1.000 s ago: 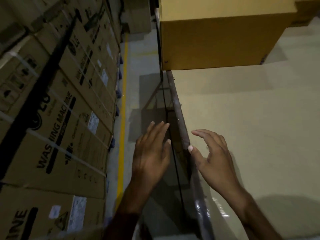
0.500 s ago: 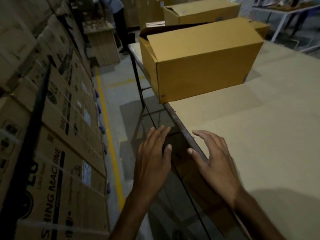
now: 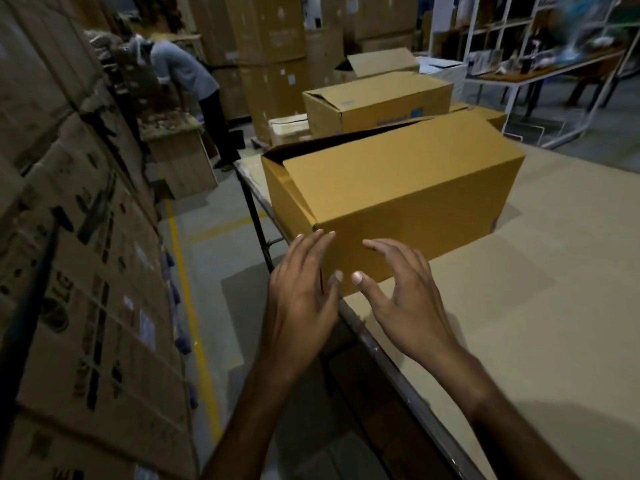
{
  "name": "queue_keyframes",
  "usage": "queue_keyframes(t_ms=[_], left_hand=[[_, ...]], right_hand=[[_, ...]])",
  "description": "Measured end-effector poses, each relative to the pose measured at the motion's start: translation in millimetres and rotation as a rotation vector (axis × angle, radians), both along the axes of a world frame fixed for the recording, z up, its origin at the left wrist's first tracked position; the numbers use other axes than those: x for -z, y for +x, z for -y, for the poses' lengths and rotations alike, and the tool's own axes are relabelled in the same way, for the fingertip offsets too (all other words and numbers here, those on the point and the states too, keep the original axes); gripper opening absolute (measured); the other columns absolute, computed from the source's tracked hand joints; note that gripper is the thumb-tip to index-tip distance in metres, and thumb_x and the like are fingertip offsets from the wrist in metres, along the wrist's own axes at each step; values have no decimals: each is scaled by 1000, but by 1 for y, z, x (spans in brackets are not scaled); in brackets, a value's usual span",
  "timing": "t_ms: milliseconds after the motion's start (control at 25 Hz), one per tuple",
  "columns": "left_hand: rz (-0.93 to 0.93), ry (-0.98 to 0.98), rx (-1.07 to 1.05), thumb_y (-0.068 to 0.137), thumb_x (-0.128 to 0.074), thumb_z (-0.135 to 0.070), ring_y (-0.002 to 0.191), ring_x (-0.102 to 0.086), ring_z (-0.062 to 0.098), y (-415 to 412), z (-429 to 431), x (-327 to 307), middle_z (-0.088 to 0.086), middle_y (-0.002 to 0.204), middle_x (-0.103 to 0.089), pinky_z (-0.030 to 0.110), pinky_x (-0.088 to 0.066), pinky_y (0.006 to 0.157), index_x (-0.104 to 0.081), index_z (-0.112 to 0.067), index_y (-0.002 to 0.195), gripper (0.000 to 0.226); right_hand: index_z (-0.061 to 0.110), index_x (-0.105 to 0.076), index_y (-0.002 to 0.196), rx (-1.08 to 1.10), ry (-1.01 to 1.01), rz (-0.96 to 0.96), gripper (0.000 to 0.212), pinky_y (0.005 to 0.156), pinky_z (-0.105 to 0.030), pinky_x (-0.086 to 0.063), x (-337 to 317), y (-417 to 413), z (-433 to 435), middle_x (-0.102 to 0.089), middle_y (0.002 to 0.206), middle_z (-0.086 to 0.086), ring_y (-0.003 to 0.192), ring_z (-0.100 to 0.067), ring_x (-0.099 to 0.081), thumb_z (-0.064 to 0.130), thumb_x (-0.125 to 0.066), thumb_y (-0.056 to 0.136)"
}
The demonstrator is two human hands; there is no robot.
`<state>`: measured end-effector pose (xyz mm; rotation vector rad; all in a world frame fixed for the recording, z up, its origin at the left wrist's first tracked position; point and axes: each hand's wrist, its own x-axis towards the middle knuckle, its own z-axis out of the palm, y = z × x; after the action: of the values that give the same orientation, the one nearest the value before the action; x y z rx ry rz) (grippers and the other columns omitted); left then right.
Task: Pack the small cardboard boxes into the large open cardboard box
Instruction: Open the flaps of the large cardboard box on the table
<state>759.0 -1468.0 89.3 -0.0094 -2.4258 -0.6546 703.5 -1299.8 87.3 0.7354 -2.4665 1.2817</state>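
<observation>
Both hands are empty and spread. Left hand reaches to the near left corner of the box, fingers straight, tips over the corner edge (contact cannot be confirmed). Right hand hovers before the near face, fingers loosely curved, grasping nothing.

Location of the task item: the box stands on the bench, hard against its left edge. A flap lies across most of the top, and only a dark slot shows along the far side. No small boxes can be identified. A second box stands behind.

Risks, as judged from this position:

1. Fall from the bench. The box has no margin on its left side, so any pull or turn toward the aisle could carry its base past the rim and drop it to the floor.
2. Blocked opening. With the flap lying over the top, anything lowered in would land on the flap and could crease it (it wants folding back first).
3. Uneven hold. Both hands are gathered at one corner. A drag from there would likely pivot the box rather than shift it squarely.
4. Tight aisle. Stacked cartons stand close on the left, leaving little room to step back.
5. Poor light. Edges and contact points are hard to read.
</observation>
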Motion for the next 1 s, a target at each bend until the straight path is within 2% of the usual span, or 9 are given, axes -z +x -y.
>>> queue_keyframes(t_ms=[280,440,520,600,640,720,840,920,1000], left_hand=[[-71,-161,65,102,-56,-39,153,-22,20,-158,93,-34,-2,166,-22,51,-31,117,-28,-29,159,64],[-105,-141,-52,100,-53,-45,152,-25,24,-265,158,-62,3,163,-31,46,-24,118,-31,-24,158,65],[29,-124,-22,101,-46,-57,135,-51,21,-306,181,-63,2,144,-57,42,-42,105,-50,-26,146,55],[147,-69,14,101,-40,-64,90,-68,16,-327,191,-55,-3,98,-76,32,-51,70,-74,-27,111,51],[177,-54,25,102,-36,-65,73,-65,14,-334,192,-49,-6,77,-73,29,-47,60,-76,-27,94,56],[179,-51,34,102,-39,-62,63,-60,10,-345,198,-42,-10,65,-66,28,-44,57,-75,-28,83,53],[204,60,120,99,-60,-46,89,-66,11,-385,223,-43,-16,91,-70,33,-52,74,-69,-33,113,22],[317,16,169,96,-64,-44,116,-60,22,-417,242,-45,-6,122,-67,44,-50,93,-58,-33,135,41],[468,-112,93,92,-57,-65,136,-44,34,-440,255,-46,6,147,-52,53,-36,108,-47,-34,146,63]], right_hand=[[32,-48,146,152,112,-86,48,103,-35,-41,-23,-124,93,-42,149,12,136,-9,-31,49,-51,102],[29,-41,153,321,325,0,56,115,-47,-28,-29,-189,147,-35,159,5,144,-18,-25,56,-41,103],[30,-41,152,395,425,55,59,116,-47,-22,-29,-206,161,-33,161,5,146,-19,-24,60,-35,102],[33,-44,151,441,477,102,58,116,-46,-20,-27,-214,168,-33,161,8,147,-17,-23,61,-34,102],[35,-45,150,460,490,126,56,115,-45,-19,-25,-218,170,-33,160,11,147,-15,-23,61,-34,102],[38,-48,148,486,490,137,55,115,-43,-20,-22,-222,172,-34,158,15,145,-11,-24,62,-33,101],[39,-58,140,532,397,107,56,112,-41,-24,-18,-221,171,-44,152,17,141,-9,-30,62,-32,96],[37,-66,132,626,280,109,53,112,-43,-25,-15,-217,171,-48,150,13,141,-12,-32,66,-44,94],[37,-70,127,740,176,142,53,115,-48,-24,-13,-214,172,-42,157,6,146,-17,-25,70,-59,87]])
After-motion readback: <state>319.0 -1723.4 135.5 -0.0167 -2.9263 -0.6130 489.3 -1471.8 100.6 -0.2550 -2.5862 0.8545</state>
